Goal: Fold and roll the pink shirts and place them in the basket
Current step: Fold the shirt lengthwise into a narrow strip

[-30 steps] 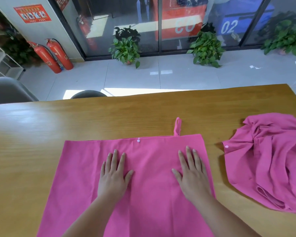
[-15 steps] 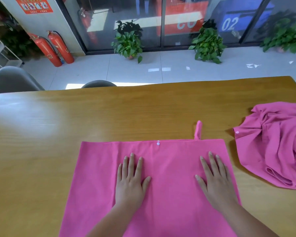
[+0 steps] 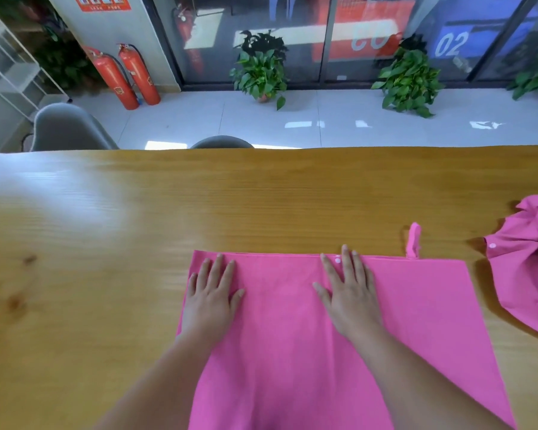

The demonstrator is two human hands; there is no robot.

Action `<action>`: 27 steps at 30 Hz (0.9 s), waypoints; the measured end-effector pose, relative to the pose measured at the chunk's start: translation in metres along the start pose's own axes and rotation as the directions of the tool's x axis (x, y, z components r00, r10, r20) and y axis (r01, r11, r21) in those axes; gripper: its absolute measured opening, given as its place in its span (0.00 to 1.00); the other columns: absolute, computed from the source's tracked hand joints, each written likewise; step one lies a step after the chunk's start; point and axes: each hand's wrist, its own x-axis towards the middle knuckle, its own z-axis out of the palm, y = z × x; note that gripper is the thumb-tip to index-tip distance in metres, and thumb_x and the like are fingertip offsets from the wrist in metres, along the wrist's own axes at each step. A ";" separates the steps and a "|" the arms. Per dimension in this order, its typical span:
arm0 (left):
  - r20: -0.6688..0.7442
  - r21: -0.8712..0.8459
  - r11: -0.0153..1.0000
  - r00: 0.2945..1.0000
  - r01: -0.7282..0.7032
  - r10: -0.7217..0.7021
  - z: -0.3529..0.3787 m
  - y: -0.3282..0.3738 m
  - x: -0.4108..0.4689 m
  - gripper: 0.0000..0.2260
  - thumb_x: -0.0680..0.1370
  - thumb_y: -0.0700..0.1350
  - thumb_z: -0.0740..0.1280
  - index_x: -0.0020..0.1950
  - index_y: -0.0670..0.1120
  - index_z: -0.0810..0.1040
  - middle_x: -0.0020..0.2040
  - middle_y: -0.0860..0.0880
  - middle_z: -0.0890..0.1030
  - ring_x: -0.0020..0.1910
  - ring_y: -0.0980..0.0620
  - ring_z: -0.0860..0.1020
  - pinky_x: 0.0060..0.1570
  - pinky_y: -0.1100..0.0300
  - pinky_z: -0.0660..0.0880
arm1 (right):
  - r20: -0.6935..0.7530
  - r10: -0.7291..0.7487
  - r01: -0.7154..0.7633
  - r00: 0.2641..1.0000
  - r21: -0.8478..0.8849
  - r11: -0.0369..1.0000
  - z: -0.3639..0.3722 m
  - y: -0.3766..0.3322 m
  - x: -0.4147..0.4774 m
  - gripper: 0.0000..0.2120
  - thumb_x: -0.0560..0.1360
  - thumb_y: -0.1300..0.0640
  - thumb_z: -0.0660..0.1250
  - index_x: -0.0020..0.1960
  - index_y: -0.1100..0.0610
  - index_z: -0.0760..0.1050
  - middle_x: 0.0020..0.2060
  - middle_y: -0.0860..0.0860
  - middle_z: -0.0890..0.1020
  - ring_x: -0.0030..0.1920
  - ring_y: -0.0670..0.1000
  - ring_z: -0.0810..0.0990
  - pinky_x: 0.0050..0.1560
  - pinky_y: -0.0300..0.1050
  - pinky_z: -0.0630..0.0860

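A pink shirt (image 3: 416, 305) lies folded flat on the wooden table (image 3: 261, 197), its far edge straight, with a white button and a small pink loop sticking out beyond it. My left hand (image 3: 213, 293) presses flat on the shirt's far left corner, fingers straight. My right hand (image 3: 350, 290) lies flat near the middle of the far edge, fingertips by the button. A second pink shirt (image 3: 528, 274) lies crumpled at the right edge of the view. No basket is in view.
Bare table stretches to the left and beyond the shirt. Two grey chairs (image 3: 66, 128) stand behind the table's far edge. Further back on the floor are red fire extinguishers (image 3: 125, 76) and potted plants (image 3: 261, 69) by a glass wall.
Both hands have slid left and towards the far edge of the flat shirt. The view has shifted left, so the crumpled shirt now sits at the right edge.
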 end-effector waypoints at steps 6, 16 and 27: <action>0.042 -0.025 0.999 0.999 0.030 -0.029 -0.033 -0.053 0.028 0.32 0.83 0.65 0.59 0.85 0.55 0.60 0.85 0.56 0.58 0.83 0.46 0.55 0.79 0.46 0.62 | -0.080 0.005 -0.007 0.997 -0.023 1.000 0.006 0.001 0.001 0.33 0.84 0.31 0.45 0.86 0.42 0.48 0.86 0.54 0.46 0.86 0.57 0.42 0.84 0.61 0.49; 0.278 -0.242 0.953 0.954 0.180 -0.109 -0.072 -0.074 0.098 0.12 0.71 0.55 0.79 0.50 0.57 0.79 0.46 0.55 0.81 0.53 0.48 0.80 0.52 0.52 0.77 | -0.127 -0.002 -0.002 0.992 -0.028 1.000 0.004 -0.004 0.001 0.34 0.83 0.33 0.48 0.86 0.44 0.55 0.86 0.54 0.49 0.86 0.57 0.46 0.83 0.61 0.52; 0.440 -0.490 0.839 0.898 0.236 0.005 -0.131 -0.070 0.102 0.09 0.76 0.51 0.80 0.48 0.47 0.86 0.38 0.50 0.86 0.37 0.52 0.83 0.40 0.57 0.79 | -0.146 0.001 -0.005 0.989 -0.026 1.000 0.000 -0.007 0.001 0.33 0.83 0.34 0.49 0.86 0.44 0.56 0.86 0.54 0.50 0.86 0.57 0.46 0.83 0.61 0.52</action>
